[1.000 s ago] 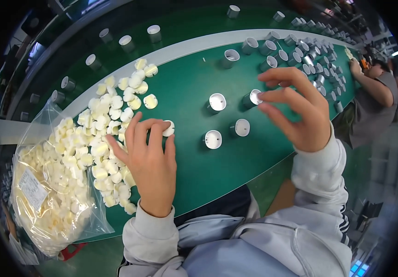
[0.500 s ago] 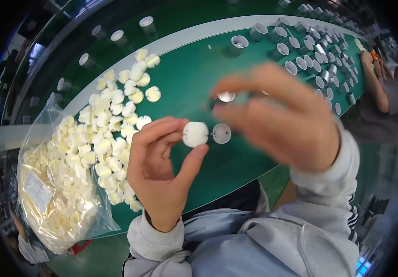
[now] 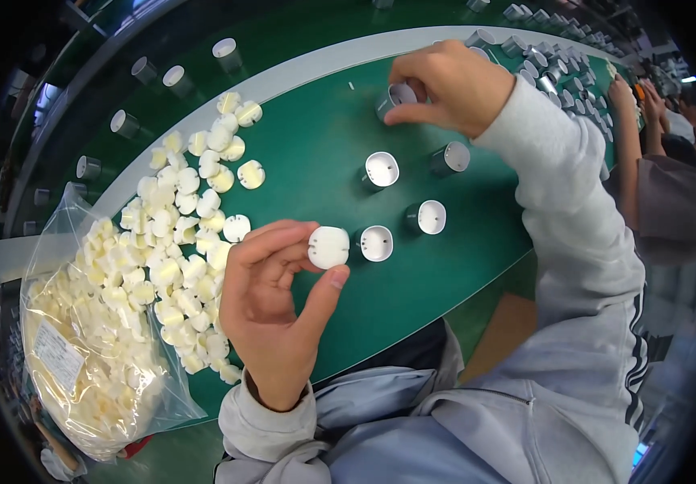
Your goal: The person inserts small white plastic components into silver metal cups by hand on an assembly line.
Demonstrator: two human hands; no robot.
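Between the thumb and fingers of my left hand (image 3: 279, 323) is a white foam pad (image 3: 329, 248), roundish with small notches at its sides. Just right of the pad stands a small grey cup (image 3: 376, 244) with a pale inside. Farther off, the thumb and fingers of my right hand (image 3: 453, 89) close around another grey cup (image 3: 386, 103), partly covered by them. Several more cups stand between my hands, among them a middle cup (image 3: 382, 170), a right-hand cup (image 3: 450, 159) and a nearer cup (image 3: 432, 218).
A pile of cream foam pads (image 3: 178, 258) spreads over the green table (image 3: 299, 145) at left, beside a clear plastic bag (image 3: 65, 355) full of pads. Many grey cups (image 3: 553, 68) crowd the far right, near another person's arm (image 3: 626, 145). Cups also stand beyond the pale rail (image 3: 307, 74).
My right hand has moved up and away from the near cups and closed on a farther one. My left hand still holds the foam pad. The view has shifted slightly.
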